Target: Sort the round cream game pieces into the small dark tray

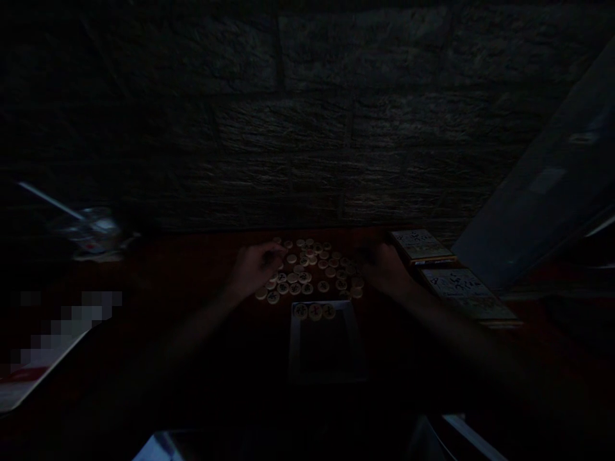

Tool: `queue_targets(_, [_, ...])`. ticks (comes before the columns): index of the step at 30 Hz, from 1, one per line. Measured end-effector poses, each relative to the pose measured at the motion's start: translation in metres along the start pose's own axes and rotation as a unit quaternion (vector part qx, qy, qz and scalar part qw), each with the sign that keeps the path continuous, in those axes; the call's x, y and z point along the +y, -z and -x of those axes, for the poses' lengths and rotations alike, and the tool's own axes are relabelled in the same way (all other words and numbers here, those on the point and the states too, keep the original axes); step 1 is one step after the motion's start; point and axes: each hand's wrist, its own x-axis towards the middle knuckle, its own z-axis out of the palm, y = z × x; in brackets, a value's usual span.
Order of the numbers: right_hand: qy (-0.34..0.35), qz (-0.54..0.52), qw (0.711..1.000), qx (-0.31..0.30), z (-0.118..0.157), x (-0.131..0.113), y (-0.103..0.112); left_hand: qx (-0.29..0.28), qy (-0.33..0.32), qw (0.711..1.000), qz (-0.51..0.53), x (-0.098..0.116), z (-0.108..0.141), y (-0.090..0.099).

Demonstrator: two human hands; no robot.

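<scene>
Many round wooden xiangqi pieces (295, 288) with dark and red characters lie loosely spread on the dark reddish table. At the left edge of the spread is my left hand (257, 264), its fingers curled and thumb and fingertips drawn together; whatever is between them is too dark to name. My right hand (387, 267) bends over the pieces on the right side, its fingertips lost in shadow. Nearer to me, between my forearms, sits a shallow open box (353, 346) with a pale rim. Three xiangqi pieces (314, 312) stand in a row along its far end.
Two flat printed boxes (461, 291) lie at the right. A clear cup with a straw (91, 234) stands far left, and a pale sheet-like object (43, 371) is nearer. Behind the table rises a rough stone-block wall (307, 128). The lighting is very dim.
</scene>
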Motion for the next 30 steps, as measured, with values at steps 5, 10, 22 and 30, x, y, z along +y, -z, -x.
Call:
queue_targets(5, [0.005, -0.012, 1.000, -0.011, 0.000, -0.001, 0.000, -0.025, -0.004, 1.000, 0.004, 0.006, 0.002, 0.003])
queue_targets(10, [0.003, -0.028, 0.999, -0.034, 0.002, -0.003, -0.001, -0.013, -0.006, 1.000, 0.012, 0.000, 0.001, 0.003])
queue_targets(22, [0.009, -0.037, 0.999, 0.011, 0.001, 0.001, -0.001, 0.041, 0.017, 0.999, 0.022, -0.024, -0.013, 0.022])
queue_targets(30, [0.023, -0.061, 0.998, -0.010, 0.003, 0.001, -0.002, -0.159, -0.151, 0.976, 0.007, -0.008, -0.008, 0.026])
